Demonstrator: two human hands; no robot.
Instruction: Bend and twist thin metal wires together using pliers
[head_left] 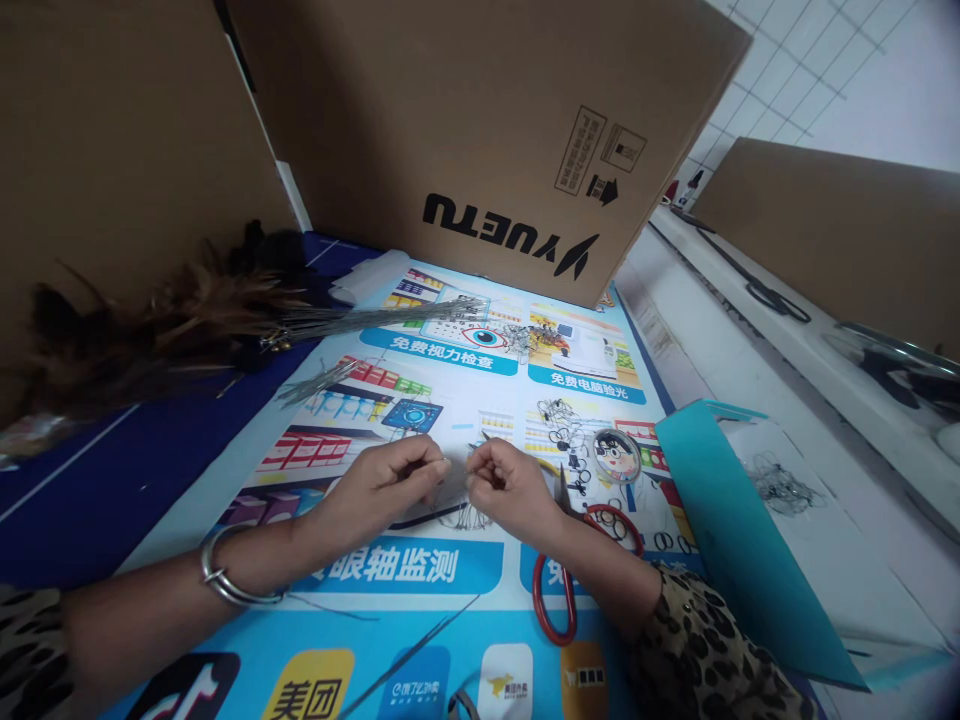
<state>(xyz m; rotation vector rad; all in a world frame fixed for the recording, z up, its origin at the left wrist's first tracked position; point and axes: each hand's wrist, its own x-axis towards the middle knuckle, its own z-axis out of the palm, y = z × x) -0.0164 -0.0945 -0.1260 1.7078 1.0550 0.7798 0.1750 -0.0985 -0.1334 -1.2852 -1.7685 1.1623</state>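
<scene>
My left hand [390, 487] and my right hand [508, 485] meet over a printed poster [420, 570] on the table. Both are pinched on a thin metal wire [456, 462] stretched between their fingertips. A silver bangle [225, 580] circles my left wrist. Red-handled scissors [570, 570] lie under and just right of my right wrist. Small wire loops [562, 425] and a round cartoon badge [616, 455] lie a little beyond my right hand. A bundle of long wires [375, 318] rests further back on the poster.
A brown feather bunch [150, 330] lies at the left on blue cloth. Large cardboard boxes [487, 130] stand at the back and left. A teal folder [739, 540] leans at the right. Black scissors [765, 290] lie on the white bench beyond.
</scene>
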